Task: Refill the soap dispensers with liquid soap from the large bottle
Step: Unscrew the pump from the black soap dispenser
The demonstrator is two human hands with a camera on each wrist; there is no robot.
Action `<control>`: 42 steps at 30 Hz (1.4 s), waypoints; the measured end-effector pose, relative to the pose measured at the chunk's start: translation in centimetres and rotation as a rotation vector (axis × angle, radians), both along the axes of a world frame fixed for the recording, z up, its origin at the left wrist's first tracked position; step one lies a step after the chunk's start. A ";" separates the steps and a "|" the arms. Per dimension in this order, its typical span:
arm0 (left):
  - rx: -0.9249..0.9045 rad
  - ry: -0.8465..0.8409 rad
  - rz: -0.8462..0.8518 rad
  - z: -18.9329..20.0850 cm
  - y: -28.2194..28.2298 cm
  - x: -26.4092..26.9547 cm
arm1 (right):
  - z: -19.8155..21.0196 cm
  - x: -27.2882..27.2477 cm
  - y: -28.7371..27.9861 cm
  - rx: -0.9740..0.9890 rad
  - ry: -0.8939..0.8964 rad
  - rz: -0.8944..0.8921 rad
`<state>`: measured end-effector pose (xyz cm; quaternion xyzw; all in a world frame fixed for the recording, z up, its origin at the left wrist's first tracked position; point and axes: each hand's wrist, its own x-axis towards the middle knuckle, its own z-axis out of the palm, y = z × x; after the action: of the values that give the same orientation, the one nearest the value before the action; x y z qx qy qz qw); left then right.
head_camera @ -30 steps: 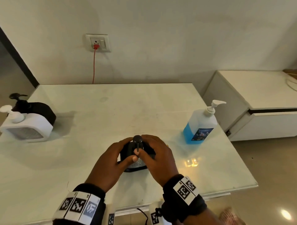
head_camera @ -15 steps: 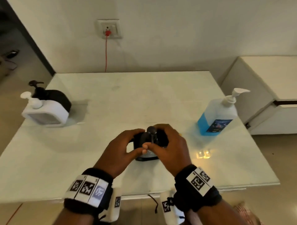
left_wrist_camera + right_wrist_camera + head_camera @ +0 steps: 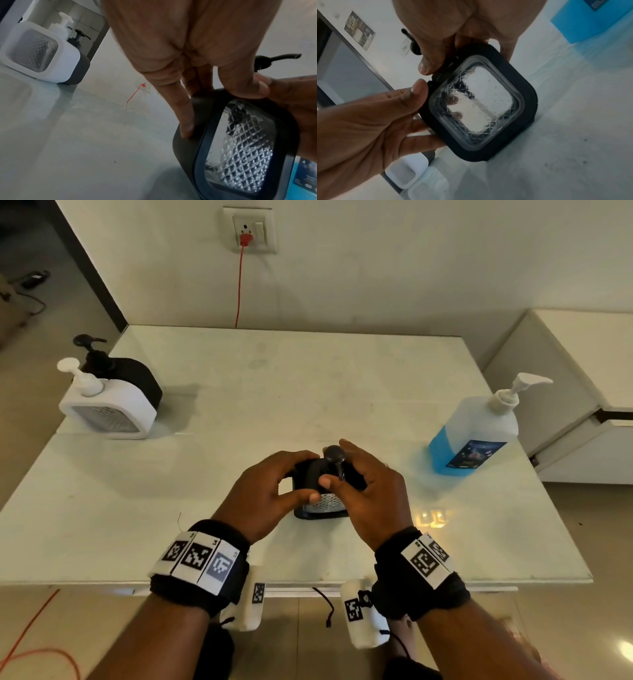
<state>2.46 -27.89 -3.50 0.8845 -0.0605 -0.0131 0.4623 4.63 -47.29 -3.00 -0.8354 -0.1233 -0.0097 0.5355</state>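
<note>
A small black soap dispenser [image 3: 322,505] with a clear patterned window stands on the white table [image 3: 308,392] near its front edge. My left hand [image 3: 291,494] grips its body, fingers [image 3: 187,121] on the left side and thumb at the front. My right hand [image 3: 356,474] curls round the pump collar below the black pump head [image 3: 334,455], with its thumb [image 3: 428,65] pressed at the top corner. The window [image 3: 481,102] looks nearly empty. The large bottle [image 3: 476,426], part full of blue soap with a white pump, stands to the right, untouched.
A white dispenser [image 3: 106,405] and another black dispenser [image 3: 133,374] behind it stand at the table's left edge. A red cable [image 3: 239,285] hangs from a wall socket. A white cabinet [image 3: 565,364] stands to the right of the table.
Both hands have stayed on the black dispenser at the same spot. My right fingers have shifted a little round the pump. The head view has moved, so the scene sits further right.
</note>
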 end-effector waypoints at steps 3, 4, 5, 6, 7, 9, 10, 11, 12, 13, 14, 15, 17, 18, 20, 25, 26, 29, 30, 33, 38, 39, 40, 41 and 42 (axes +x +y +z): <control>-0.006 0.017 -0.017 0.3 -0.2 -0.1 | 0.3 0.5 -0.8 -0.053 0.037 0.102; -0.006 0.017 -0.020 0.2 -0.2 -0.1 | 0.3 0.7 -1.0 -0.077 0.043 0.136; -0.004 0.015 -0.019 0.2 -0.2 -0.1 | 0.3 0.7 -1.1 -0.082 0.049 0.176; -0.002 0.014 -0.012 0.2 -0.1 -0.1 | 0.4 0.7 -1.1 -0.079 0.054 0.204; 0.000 0.017 -0.001 0.2 -0.1 -0.2 | 0.4 0.7 -1.1 -0.067 0.051 0.218; 0.000 0.025 0.022 0.3 -0.1 -0.3 | 0.5 0.5 -1.0 -0.022 0.028 0.176; 0.003 0.020 0.029 0.3 -0.1 -0.3 | 0.6 0.5 -0.9 0.014 0.024 0.128; 0.006 0.018 0.033 0.3 -0.1 -0.4 | 0.6 0.4 -0.8 0.042 0.025 0.084; 0.006 0.019 0.038 0.2 -0.2 -0.4 | 0.6 0.3 -0.6 0.050 0.024 0.046; 0.003 0.022 0.046 0.2 -0.3 -0.3 | 0.5 0.3 -0.5 0.043 0.015 0.017; -0.004 0.024 0.054 0.2 -0.3 -0.3 | 0.4 0.3 -0.3 0.039 0.006 -0.006; -0.011 0.024 0.058 0.2 -0.4 -0.2 | 0.3 0.3 -0.2 0.041 0.000 -0.024; -0.012 0.021 0.061 0.2 -0.4 -0.2 | 0.4 0.3 -0.1 0.042 -0.010 -0.028; -0.011 0.021 0.059 0.1 -0.4 -0.1 | 0.4 0.4 -0.1 0.036 -0.015 -0.016; -0.017 0.023 0.056 0.0 -0.5 -0.2 | 0.4 0.3 -0.2 0.030 -0.014 0.027; -0.064 0.042 0.050 0.1 -0.5 -0.3 | 0.2 1.0 -1.1 0.022 0.053 0.191; -0.066 0.044 0.049 0.1 -0.5 -0.3 | 0.1 1.1 -1.3 0.019 0.073 0.219; -0.057 0.049 0.049 0.2 -0.5 -0.3 | 0.3 1.2 -1.5 0.027 0.142 0.264; -0.052 0.050 0.055 0.2 -0.5 -0.3 | 0.5 1.1 -1.4 0.024 0.159 0.270; -0.054 0.047 0.077 0.5 -0.7 -0.4 | 0.5 0.6 -0.8 -0.026 0.144 0.184; -0.045 0.044 0.086 0.5 -0.9 -0.4 | 0.1 0.3 0.1 0.011 0.070 -0.006; -0.038 0.046 0.082 0.4 -0.9 -0.4 | 0.1 0.4 0.2 0.014 0.053 -0.017; -0.036 0.047 0.083 0.3 -0.9 -0.3 | 0.1 0.4 0.2 0.013 0.040 -0.019; -0.038 0.047 0.084 0.3 -0.9 -0.3 | 0.2 0.5 0.2 0.021 0.033 -0.015; -0.042 0.049 0.085 0.3 -0.9 -0.3 | 0.2 0.5 0.2 0.030 0.027 -0.009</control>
<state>2.19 -28.79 -3.24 0.8757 -0.0118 -0.0140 0.4825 5.10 -47.12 -2.76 -0.8281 -0.1118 -0.0026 0.5494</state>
